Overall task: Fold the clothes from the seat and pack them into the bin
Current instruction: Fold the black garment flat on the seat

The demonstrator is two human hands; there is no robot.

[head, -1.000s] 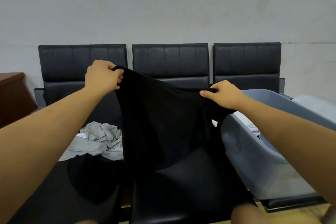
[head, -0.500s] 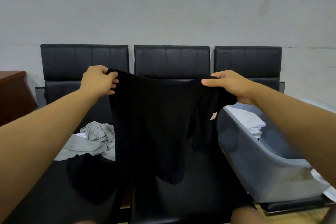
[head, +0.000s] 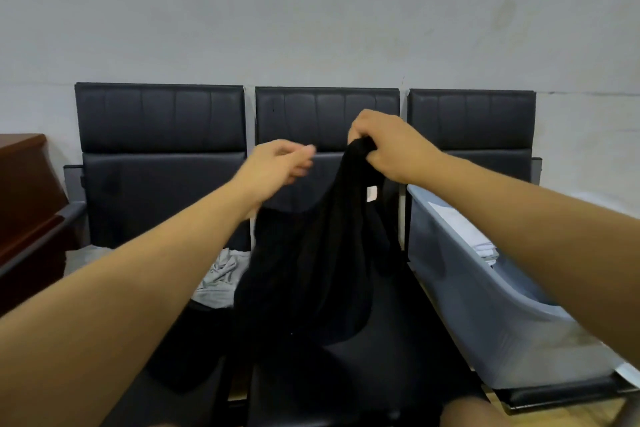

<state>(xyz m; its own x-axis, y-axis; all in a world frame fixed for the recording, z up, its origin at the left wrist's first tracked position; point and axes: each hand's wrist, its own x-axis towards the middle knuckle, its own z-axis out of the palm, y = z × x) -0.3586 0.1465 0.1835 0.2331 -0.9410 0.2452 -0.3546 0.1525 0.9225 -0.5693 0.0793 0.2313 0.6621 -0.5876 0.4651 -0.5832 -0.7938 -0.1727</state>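
A black garment (head: 311,270) hangs bunched from my right hand (head: 391,149), which is shut on its top edge in front of the middle seat's backrest (head: 325,118). A white label (head: 371,192) shows just below that hand. My left hand (head: 280,163) is blurred, a little left of the garment's top, fingers loosely apart with nothing in them. The garment's lower part reaches the middle seat. A grey-blue bin (head: 485,305) stands on the right seat with folded white clothes (head: 464,232) inside.
A crumpled grey garment (head: 221,274) and another dark garment (head: 187,350) lie on the left seat. A brown wooden cabinet (head: 24,191) stands at the far left. A plain wall runs behind the three black seats.
The garment was stretched wide between both hands. My left hand has let go and swung right toward my right hand, which rose slightly; the garment now hangs bunched from the right hand alone.
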